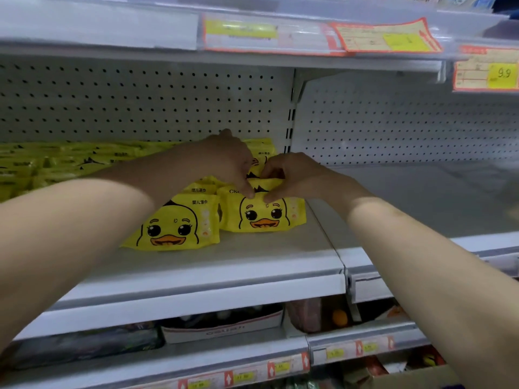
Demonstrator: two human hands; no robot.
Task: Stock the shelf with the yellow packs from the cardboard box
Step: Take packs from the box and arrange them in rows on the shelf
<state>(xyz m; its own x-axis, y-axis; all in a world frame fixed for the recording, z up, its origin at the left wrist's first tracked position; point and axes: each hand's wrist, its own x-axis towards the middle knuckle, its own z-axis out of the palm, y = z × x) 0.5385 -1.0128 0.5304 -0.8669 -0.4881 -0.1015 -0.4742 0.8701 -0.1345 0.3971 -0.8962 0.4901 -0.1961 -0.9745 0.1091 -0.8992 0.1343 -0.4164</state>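
Note:
Yellow packs with a duck face stand in rows on the white shelf [224, 265]. The front right pack [264, 216] stands upright, and both hands pinch its top edge. My left hand [224, 161] comes from the left, fingertips on the pack's upper left. My right hand [292, 175] holds the upper right. Another front pack [174, 226] leans beside it on the left, with more packs behind [259, 148]. Further yellow packs [56, 161] lie along the shelf to the far left. A corner of the cardboard box [415, 377] shows at the bottom right.
A perforated back panel [140, 102] closes the shelf. The neighbouring shelf bay [421, 197] on the right holds nothing visible. An upper shelf edge with price tags [387, 37] hangs overhead. Lower shelves hold a white tray [222, 329] and other goods.

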